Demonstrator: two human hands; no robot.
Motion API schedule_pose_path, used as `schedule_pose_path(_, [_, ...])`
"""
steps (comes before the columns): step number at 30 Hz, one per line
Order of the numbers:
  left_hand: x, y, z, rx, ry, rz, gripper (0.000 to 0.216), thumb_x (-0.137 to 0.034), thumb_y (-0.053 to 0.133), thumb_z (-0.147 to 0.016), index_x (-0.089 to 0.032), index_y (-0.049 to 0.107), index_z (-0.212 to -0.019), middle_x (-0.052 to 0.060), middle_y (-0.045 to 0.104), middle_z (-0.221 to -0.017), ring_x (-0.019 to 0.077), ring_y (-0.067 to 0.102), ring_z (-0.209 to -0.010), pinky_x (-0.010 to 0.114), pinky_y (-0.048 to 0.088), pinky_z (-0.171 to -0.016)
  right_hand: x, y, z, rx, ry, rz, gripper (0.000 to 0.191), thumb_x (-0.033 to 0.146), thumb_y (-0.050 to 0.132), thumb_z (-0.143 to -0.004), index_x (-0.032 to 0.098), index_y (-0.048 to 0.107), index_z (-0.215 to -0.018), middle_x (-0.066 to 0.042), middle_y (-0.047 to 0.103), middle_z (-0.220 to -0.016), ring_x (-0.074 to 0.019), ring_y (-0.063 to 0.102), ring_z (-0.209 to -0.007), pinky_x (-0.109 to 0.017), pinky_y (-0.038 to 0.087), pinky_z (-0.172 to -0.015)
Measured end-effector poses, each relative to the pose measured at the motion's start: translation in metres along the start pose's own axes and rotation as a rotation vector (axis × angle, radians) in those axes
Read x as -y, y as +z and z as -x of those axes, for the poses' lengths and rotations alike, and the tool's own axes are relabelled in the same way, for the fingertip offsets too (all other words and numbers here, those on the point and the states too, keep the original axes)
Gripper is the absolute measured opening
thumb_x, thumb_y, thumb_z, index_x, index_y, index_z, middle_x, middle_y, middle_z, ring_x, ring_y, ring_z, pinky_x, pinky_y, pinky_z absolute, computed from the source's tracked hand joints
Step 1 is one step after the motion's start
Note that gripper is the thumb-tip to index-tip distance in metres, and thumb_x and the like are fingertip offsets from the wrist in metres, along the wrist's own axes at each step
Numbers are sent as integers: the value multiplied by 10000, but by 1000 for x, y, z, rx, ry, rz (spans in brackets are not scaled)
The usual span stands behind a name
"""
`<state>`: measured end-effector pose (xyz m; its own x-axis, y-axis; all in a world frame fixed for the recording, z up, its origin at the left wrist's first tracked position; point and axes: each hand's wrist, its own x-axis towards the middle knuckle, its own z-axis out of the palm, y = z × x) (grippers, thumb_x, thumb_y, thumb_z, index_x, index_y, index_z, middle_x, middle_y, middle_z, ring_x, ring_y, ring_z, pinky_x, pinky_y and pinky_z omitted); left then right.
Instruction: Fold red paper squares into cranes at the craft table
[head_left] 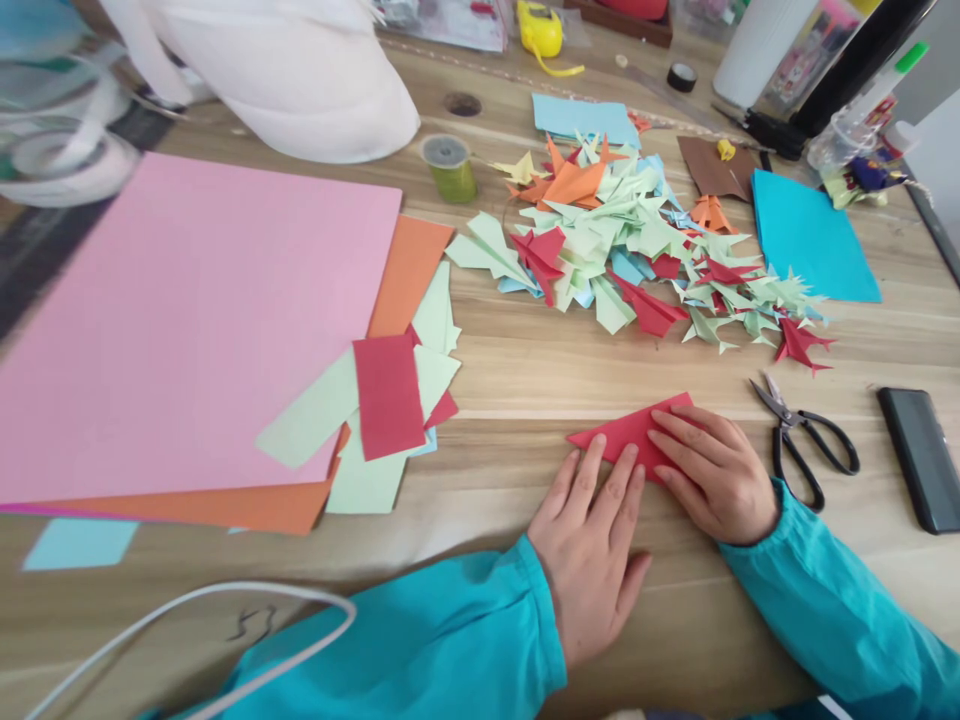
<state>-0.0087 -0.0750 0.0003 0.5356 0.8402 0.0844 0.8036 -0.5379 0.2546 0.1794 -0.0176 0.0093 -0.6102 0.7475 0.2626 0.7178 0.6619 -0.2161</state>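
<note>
A folded piece of red paper (626, 432) lies flat on the wooden table, tapering to a point at its left end. My left hand (592, 545) rests on its lower edge, fingers stretched out and the thumb apart. On its right part lies my right hand (709, 470), fingers extended over the paper and pressing it down; its thumb is hidden. Black-handled scissors (801, 440) lie with blades parted just right of my right hand. Beyond the paper spreads a heap of small folded paper planes (600, 235) in pale green, red, orange and blue.
Large pink sheets (202, 330) lie at the left over orange paper (412, 265), with loose cut strips and a red rectangle (388, 397). A green thread spool (448, 168), blue paper (814, 240), a phone (921, 458) and a yellow tape measure (540, 28) surround the work. A white cable (225, 590) crosses my left sleeve.
</note>
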Motion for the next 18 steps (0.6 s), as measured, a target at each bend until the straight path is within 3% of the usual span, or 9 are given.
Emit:
schedule_pose_path(10, [0,1,4,-48,-18,-47,686,-516,430,-783,-74,403,-1307,162,272,-1431,427,129,-1309,540,164,-1026,0,-1,0,14,15,-14,315,231,542,-811,178,606,-1115,-97,602,-1170,-260,521,-1098,-432,466,-885])
schedule_pose_path(18, [-4,0,7,-18,-69,-81,690,-537,434,-774,-84,424,-1295,160,227,-1449,453,125,-1300,591,161,-1004,-2,0,1,-6,-17,-14,329,204,578,-784,155,608,-1108,-105,599,-1173,-255,526,-1082,-422,472,-880])
